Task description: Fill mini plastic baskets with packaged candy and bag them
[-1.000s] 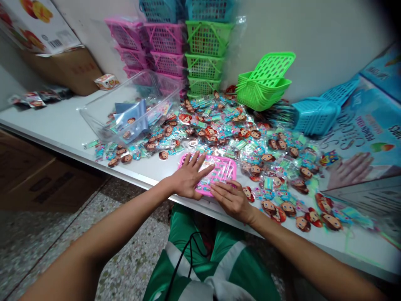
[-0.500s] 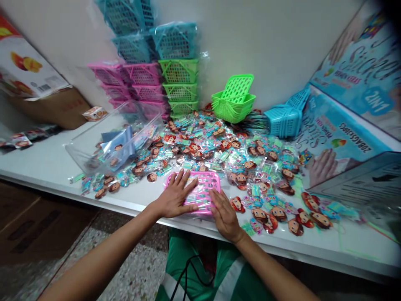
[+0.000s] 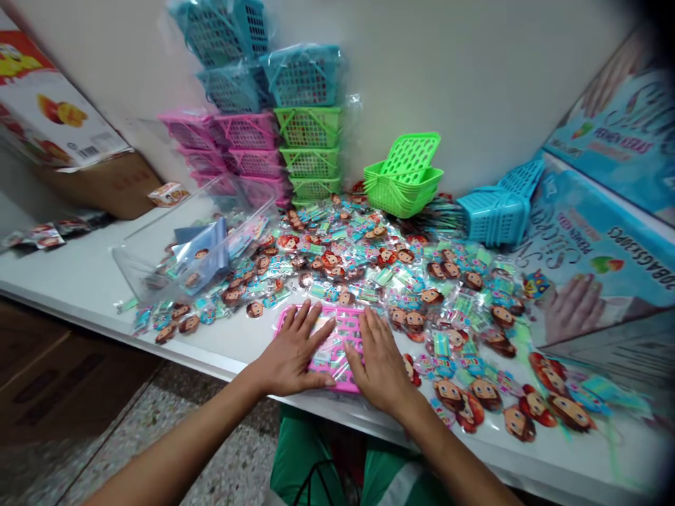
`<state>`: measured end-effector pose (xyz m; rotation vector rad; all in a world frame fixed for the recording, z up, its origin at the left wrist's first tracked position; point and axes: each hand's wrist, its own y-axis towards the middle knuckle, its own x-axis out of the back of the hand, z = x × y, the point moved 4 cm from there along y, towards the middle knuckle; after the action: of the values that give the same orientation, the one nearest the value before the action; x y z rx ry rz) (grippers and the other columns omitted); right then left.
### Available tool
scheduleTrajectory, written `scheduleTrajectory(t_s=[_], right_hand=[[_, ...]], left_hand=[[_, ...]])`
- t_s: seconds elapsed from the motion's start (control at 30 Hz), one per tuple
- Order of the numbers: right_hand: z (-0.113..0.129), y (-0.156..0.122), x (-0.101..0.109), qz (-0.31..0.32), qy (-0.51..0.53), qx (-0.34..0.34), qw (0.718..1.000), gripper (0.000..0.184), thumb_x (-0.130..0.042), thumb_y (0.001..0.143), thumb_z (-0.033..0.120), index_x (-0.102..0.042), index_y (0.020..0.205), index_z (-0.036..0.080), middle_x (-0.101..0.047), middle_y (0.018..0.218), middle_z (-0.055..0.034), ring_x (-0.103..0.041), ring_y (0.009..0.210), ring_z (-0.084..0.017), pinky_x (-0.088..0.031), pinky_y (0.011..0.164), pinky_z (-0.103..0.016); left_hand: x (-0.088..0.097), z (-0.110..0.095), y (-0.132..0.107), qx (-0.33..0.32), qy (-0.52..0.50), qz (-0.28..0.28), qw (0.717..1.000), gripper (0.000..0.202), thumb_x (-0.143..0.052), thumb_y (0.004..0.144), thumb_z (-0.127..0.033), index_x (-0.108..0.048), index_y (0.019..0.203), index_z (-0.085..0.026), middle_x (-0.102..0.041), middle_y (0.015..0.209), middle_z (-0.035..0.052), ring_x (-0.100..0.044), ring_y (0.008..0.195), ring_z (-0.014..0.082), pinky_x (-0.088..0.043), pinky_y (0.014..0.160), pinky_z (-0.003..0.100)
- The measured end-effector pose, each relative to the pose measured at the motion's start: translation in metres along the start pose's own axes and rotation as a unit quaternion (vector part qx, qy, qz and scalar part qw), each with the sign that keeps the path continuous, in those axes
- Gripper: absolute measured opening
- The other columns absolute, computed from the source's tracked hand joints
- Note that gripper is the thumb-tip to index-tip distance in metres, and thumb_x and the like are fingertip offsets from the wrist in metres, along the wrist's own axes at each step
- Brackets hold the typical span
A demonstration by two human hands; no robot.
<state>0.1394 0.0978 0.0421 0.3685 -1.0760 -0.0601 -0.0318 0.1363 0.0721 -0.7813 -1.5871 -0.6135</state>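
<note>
A pink plastic basket (image 3: 345, 325) with a perforated lid and a clear, shiny wrap lies at the table's front edge, right in front of me. My left hand (image 3: 298, 351) rests flat across its left part, fingers spread. On its right part lies my right hand (image 3: 382, 362), fingers stretched out and the thumb apart. Small packets with cartoon faces (image 3: 332, 261) are strewn behind the basket and to its right. The basket's sides are mostly hidden under my hands and the lid.
Wrapped blue baskets (image 3: 303, 74), pink baskets (image 3: 253, 133) and green baskets (image 3: 311, 130) stand stacked against the wall. Loose green baskets (image 3: 401, 197) and blue baskets (image 3: 496, 214) sit farther right. A clear bin (image 3: 142, 274) is at left, printed cartons (image 3: 606, 246) at right.
My right hand has moved up onto the lid, its fingers reaching farther toward the back. My left hand stays flat on the basket. The view has shifted slightly.
</note>
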Motion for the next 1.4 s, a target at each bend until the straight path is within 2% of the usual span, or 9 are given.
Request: scheduleTrajectory(t_s=[0.23, 0.37, 0.47, 0.6, 0.73, 0.87, 1.03, 1.17, 1.4], right_hand=[[-0.006, 0.003, 0.002, 0.017, -0.032, 0.009, 0.999, 0.062, -0.041, 0.09, 0.045, -0.032, 0.14, 0.008, -0.036, 0.144, -0.0191, -0.03, 0.135, -0.03, -0.024, 0.11, -0.054], [-0.003, 0.009, 0.012, 0.026, -0.061, 0.038, 0.997, 0.065, -0.039, 0.091, 0.046, -0.024, 0.144, 0.012, -0.04, 0.142, -0.0173, -0.032, 0.134, -0.031, -0.019, 0.11, -0.058], [0.008, 0.02, 0.018, 0.029, -0.089, 0.037, 0.995, 0.06, -0.035, 0.093, 0.045, -0.027, 0.144, 0.014, -0.039, 0.143, -0.0159, -0.025, 0.137, -0.032, -0.016, 0.109, -0.06], [0.026, 0.035, 0.004, 0.044, -0.085, 0.047, 0.994, 0.061, -0.031, 0.094, 0.045, -0.028, 0.143, 0.009, -0.026, 0.149, -0.0167, -0.018, 0.139, -0.03, -0.021, 0.11, -0.055], [0.025, 0.038, -0.013, 0.059, -0.086, 0.049, 0.993, 0.064, -0.033, 0.093, 0.047, -0.031, 0.141, 0.005, -0.029, 0.148, -0.0187, -0.021, 0.139, -0.03, -0.023, 0.11, -0.052], [0.017, 0.04, -0.013, 0.055, -0.07, 0.056, 0.994, 0.056, -0.033, 0.094, 0.042, -0.037, 0.138, 0.008, -0.039, 0.143, -0.0168, -0.032, 0.134, -0.028, -0.03, 0.107, -0.049], [0.011, 0.05, -0.008, 0.04, -0.06, 0.016, 0.997, 0.043, -0.031, 0.095, 0.035, -0.053, 0.127, 0.014, -0.06, 0.123, -0.0129, -0.051, 0.113, -0.028, -0.042, 0.093, -0.047], [0.014, 0.052, -0.009, 0.038, -0.085, 0.033, 0.995, 0.046, -0.034, 0.094, 0.038, -0.052, 0.127, 0.011, -0.057, 0.127, -0.0143, -0.049, 0.116, -0.029, -0.038, 0.099, -0.048], [0.016, 0.053, -0.009, 0.042, -0.105, 0.055, 0.992, 0.043, -0.036, 0.094, 0.036, -0.055, 0.123, 0.011, -0.06, 0.123, -0.014, -0.051, 0.113, -0.028, -0.033, 0.102, -0.047]], left_hand=[[0.001, 0.002, 0.001, 0.007, -0.023, -0.001, 1.0, 0.099, -0.038, 0.069, -0.08, -0.007, 0.147, -0.026, -0.001, 0.155, 0.0145, 0.003, 0.14, 0.039, -0.003, 0.109, 0.062], [0.001, 0.003, -0.001, 0.008, -0.035, -0.015, 0.999, 0.1, -0.038, 0.068, -0.081, -0.01, 0.147, -0.026, -0.003, 0.154, 0.0157, 0.003, 0.14, 0.0401, -0.002, 0.108, 0.064], [0.0, 0.003, -0.003, 0.008, -0.042, -0.026, 0.999, 0.1, -0.038, 0.068, -0.081, -0.013, 0.147, -0.025, -0.006, 0.154, 0.0168, 0.003, 0.139, 0.0405, -0.002, 0.107, 0.064], [-0.001, 0.004, -0.005, 0.007, -0.051, -0.037, 0.998, 0.102, -0.037, 0.067, -0.082, -0.015, 0.147, -0.023, -0.006, 0.154, 0.0181, 0.002, 0.139, 0.0405, -0.002, 0.107, 0.064], [-0.002, 0.004, -0.005, 0.006, -0.06, -0.044, 0.997, 0.102, -0.036, 0.066, -0.083, -0.016, 0.146, -0.022, -0.006, 0.154, 0.0181, 0.002, 0.14, 0.0401, -0.002, 0.107, 0.064], [-0.003, 0.007, -0.004, 0.007, -0.069, -0.046, 0.996, 0.1, -0.038, 0.067, -0.082, -0.02, 0.145, -0.023, -0.006, 0.154, 0.0159, 0.001, 0.14, 0.0397, -0.002, 0.108, 0.063], [-0.004, 0.011, -0.005, 0.048, -0.069, -0.051, 0.995, 0.107, -0.036, 0.068, -0.081, -0.006, 0.147, -0.016, -0.01, 0.154, 0.0171, -0.001, 0.141, 0.0351, -0.002, 0.111, 0.057], [-0.006, 0.01, -0.004, 0.08, -0.04, -0.067, 0.994, 0.108, -0.032, 0.068, -0.083, -0.012, 0.146, -0.011, -0.011, 0.153, 0.02, -0.001, 0.141, 0.0358, 0.003, 0.11, 0.058], [-0.004, 0.011, -0.001, 0.08, -0.065, -0.074, 0.992, 0.117, -0.036, 0.06, -0.087, -0.019, 0.145, -0.008, -0.018, 0.151, 0.0219, -0.01, 0.139, 0.0388, -0.002, 0.112, 0.057]])
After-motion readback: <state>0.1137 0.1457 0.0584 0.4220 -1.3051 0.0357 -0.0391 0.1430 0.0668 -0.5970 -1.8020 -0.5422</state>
